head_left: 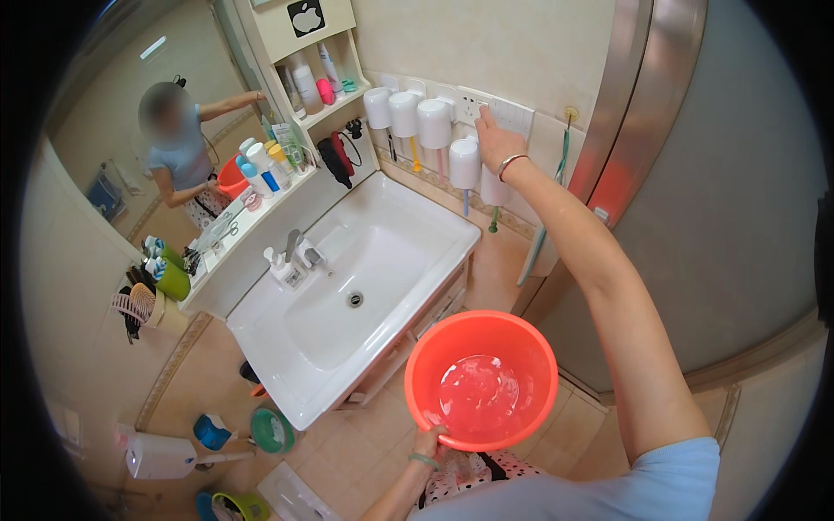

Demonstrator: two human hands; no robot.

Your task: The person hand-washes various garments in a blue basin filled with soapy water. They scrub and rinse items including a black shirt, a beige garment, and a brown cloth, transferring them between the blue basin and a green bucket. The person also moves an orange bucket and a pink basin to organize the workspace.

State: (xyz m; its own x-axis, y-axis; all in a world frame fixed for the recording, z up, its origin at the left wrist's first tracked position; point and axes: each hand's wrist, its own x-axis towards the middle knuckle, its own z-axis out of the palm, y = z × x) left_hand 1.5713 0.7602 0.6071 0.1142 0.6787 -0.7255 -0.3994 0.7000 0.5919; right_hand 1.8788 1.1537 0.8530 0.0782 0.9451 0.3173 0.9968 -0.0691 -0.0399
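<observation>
An orange-red plastic basin (540, 373) with a little clear liquid in it is held level in front of my body. My left hand (428, 443), with a green band at the wrist, grips its near left rim. My right arm stretches up and away to the wall. There my right hand (498, 146), wearing a bracelet, has its fingers stretched out against a white socket and switch plate (514, 115). It holds nothing, and which part the fingertips press cannot be seen exactly. White wall-mounted cups (434, 123) with toothbrushes hang just left of this hand.
A white washbasin (400, 227) with a grey tap (306, 249) and a soap pump bottle (283, 269) is at left. Bottles crowd the shelf (217, 256) under the mirror (113, 113). At right stands a metal-framed frosted door (721, 217). A green bowl (272, 431) sits on the floor.
</observation>
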